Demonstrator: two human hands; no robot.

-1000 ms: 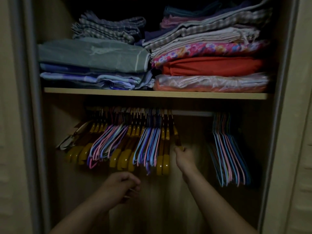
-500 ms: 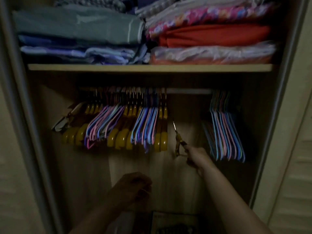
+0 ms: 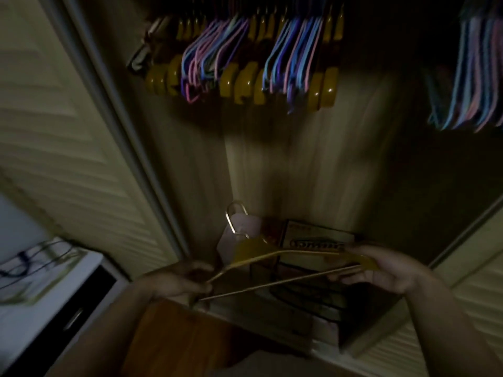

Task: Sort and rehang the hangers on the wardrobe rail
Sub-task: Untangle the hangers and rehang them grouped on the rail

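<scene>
Progress: Judged from how things lie, the sort is only part done. One yellow hanger is off the rail and held low in front of the person, near 6 o'clock in the head view.
Done so far: At 1 o'clock, apart from the rest, a separate group of thin coloured hangers hangs on its own, which reads as an already sorted bunch.
Left to do: The mixed bunch at 12 o'clock has yellow hangers alternating with pink and blue wire ones, so several more look due to come out and be regrouped. The held hanger is not yet rehung.
Left hand: The left hand, at 7 o'clock, has its fingers curled round the hanger's left end, where the arm and the lower bar meet.
Right hand: The right hand, at 5 o'clock, is partly closed on the right shoulder of the hanger, thumb on top; blur hides the fingertips.
Hanger: It lies roughly level between the two hands, its metal hook pointing up and away toward the wardrobe back.
Below: A printed box sits on the wardrobe floor just behind the hanger.
Rail: It is out of view above the top edge.
</scene>
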